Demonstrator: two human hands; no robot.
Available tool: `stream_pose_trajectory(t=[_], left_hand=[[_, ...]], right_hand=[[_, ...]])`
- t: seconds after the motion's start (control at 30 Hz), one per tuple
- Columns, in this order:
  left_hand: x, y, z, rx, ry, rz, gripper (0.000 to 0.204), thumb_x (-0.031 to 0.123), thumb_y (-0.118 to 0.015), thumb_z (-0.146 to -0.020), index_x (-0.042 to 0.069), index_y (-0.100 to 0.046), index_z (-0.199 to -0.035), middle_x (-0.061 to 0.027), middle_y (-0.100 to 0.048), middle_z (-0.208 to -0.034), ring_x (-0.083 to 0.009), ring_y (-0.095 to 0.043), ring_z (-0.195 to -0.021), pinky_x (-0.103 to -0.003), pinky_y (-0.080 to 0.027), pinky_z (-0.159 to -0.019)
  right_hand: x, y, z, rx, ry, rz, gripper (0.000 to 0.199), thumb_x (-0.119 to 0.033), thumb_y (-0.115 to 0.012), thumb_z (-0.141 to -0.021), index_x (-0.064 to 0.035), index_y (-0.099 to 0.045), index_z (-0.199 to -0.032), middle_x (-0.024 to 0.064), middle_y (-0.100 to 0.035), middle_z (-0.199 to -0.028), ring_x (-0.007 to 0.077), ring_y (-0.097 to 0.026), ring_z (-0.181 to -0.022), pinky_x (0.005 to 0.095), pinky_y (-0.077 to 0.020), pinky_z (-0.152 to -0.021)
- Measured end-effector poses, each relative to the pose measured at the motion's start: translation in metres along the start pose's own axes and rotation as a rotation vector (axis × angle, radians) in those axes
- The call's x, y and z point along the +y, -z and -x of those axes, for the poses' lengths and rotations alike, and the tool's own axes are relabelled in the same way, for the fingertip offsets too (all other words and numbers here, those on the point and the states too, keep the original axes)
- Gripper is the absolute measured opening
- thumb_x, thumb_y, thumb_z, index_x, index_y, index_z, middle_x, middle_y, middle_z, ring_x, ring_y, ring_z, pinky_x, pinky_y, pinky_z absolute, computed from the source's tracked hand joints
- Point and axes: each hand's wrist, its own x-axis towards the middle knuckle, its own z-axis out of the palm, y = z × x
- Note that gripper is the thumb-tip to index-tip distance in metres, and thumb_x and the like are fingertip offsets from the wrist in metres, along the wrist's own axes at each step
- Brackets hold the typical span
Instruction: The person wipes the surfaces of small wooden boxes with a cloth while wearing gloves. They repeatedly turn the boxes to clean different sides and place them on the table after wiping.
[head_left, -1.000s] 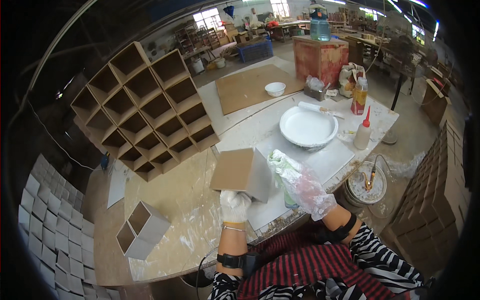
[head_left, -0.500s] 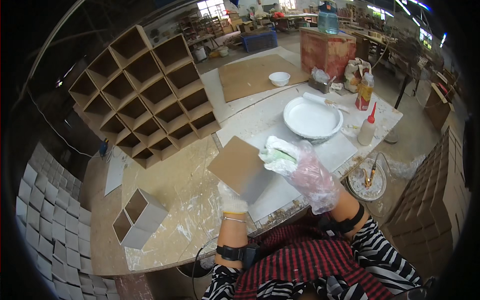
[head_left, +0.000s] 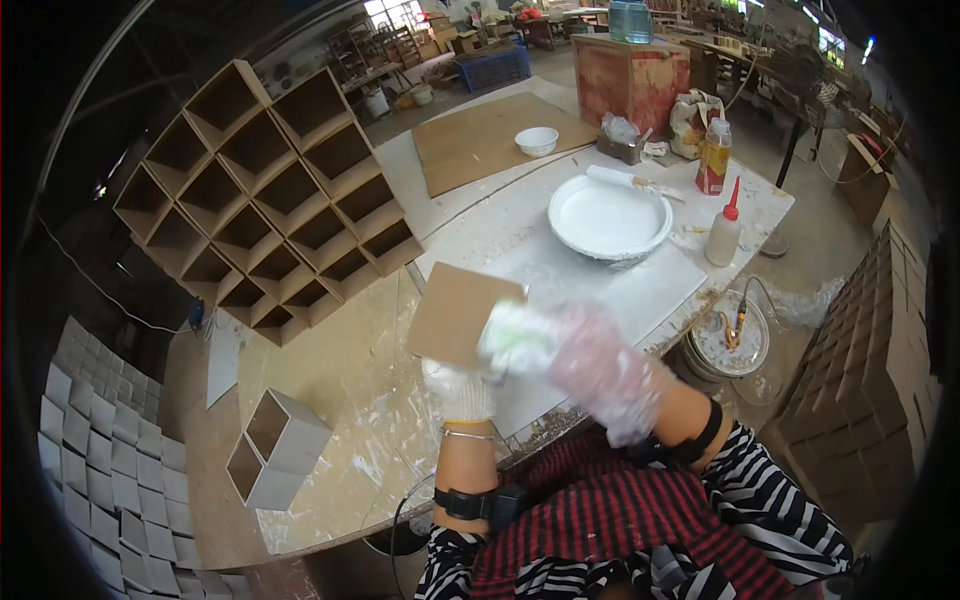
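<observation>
My left hand (head_left: 460, 392), in a white knit glove, grips a brown square panel (head_left: 455, 312) from its near edge and holds it tilted above the table. Whether it is a single board or one face of a box, I cannot tell. My right hand (head_left: 595, 365) wears a clear plastic covering and is blurred by motion. It is closed on a green sponge (head_left: 518, 338) coated in white, which overlaps the panel's right side. Beyond my right hand stands a round basin (head_left: 610, 218) of white paint, with a white-coated brush (head_left: 630, 180) across its far rim.
A two-compartment pale box (head_left: 280, 450) sits at the left of the table, before a large brown stack of open compartments (head_left: 270, 200). At right are a red-tipped squeeze bottle (head_left: 723, 235), a red-labelled bottle (head_left: 713, 160) and a floor bucket (head_left: 725, 345). A small white bowl (head_left: 537, 141) lies farther back.
My right hand has swept the sponge left and down over the panel. The panel has shifted slightly left, and the whole view has turned a little.
</observation>
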Motion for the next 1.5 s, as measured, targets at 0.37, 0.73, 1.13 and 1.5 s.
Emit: stream_pose_trajectory(t=[0.37, 0.73, 1.13, 1.5], left_hand=[[0.023, -0.021, 0.012, 0.210, -0.025, 0.018, 0.046, 0.033, -0.041, -0.102, 0.000, -0.050, -0.133, -0.0151, -0.056, -0.131, -0.0305, -0.054, -0.119, -0.043, -0.042, -0.106], [-0.003, -0.002, 0.006, 0.323, 0.019, -0.150, 0.046, 0.032, -0.037, -0.104, 0.000, -0.047, -0.135, -0.0153, -0.054, -0.133, -0.0303, -0.054, -0.119, -0.043, -0.045, -0.103], [-0.023, -0.008, -0.038, 0.294, 0.182, -0.012, 0.042, 0.036, -0.038, -0.103, 0.004, -0.053, -0.127, -0.0109, -0.057, -0.124, -0.0270, -0.055, -0.114, -0.040, -0.046, -0.100], [-0.064, -0.003, -0.055, 0.461, 0.216, -0.175, 0.044, 0.038, -0.040, -0.102, 0.007, -0.050, -0.131, -0.0104, -0.054, -0.129, -0.0267, -0.051, -0.121, -0.041, -0.042, -0.105]], right_hand=[[0.114, 0.099, -0.008, -0.194, -0.383, 0.960, 0.034, -0.033, -0.058, -0.094, -0.0087, -0.066, -0.116, 0.0177, -0.068, -0.111, 0.0334, -0.066, -0.100, 0.0405, -0.0516, -0.088], [0.162, 0.123, -0.008, -0.260, -0.738, 0.731, 0.040, -0.045, -0.055, -0.092, -0.0106, -0.068, -0.106, 0.0157, -0.066, -0.116, 0.0329, -0.063, -0.107, 0.0448, -0.0491, -0.092], [0.183, 0.152, -0.004, 0.119, -0.870, -0.153, 0.032, -0.028, -0.048, -0.103, -0.0068, -0.061, -0.122, 0.0065, -0.066, -0.084, 0.0154, -0.064, -0.071, 0.0293, -0.0541, -0.060], [0.066, 0.054, 0.002, 0.182, -0.302, 0.029, 0.032, -0.034, -0.054, -0.098, -0.0085, -0.066, -0.114, 0.0081, -0.068, -0.089, 0.0208, -0.063, -0.074, 0.0337, -0.0500, -0.068]])
